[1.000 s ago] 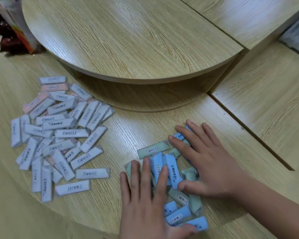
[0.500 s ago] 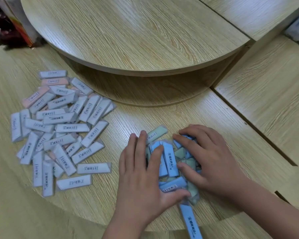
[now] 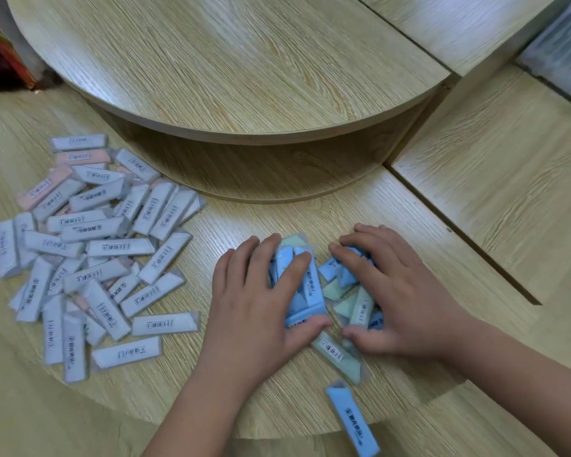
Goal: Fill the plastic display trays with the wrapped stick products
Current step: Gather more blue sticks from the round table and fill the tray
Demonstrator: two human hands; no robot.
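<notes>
The left hand [image 3: 257, 301] and right hand [image 3: 406, 291] are curling round the blue and green sticks [image 3: 305, 285] mid-surface [image 3: 310, 219]. Grey and pink sticks [image 3: 89, 252] are lying scattered left, a lone blue stick [image 3: 353, 420] is sitting near, and a raised round tier [image 3: 211, 61] is overhanging far.

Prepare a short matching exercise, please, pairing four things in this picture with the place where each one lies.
Things:
1. grey and pink sticks
2. blue and green sticks
3. lone blue stick
4. raised round board

Places:
A. at the near edge, apart from the heaps
B. at the back, above the lower surface
C. spread out on the left
D. gathered between the left hand and the right hand

Pairs: 1-C, 2-D, 3-A, 4-B.
</notes>
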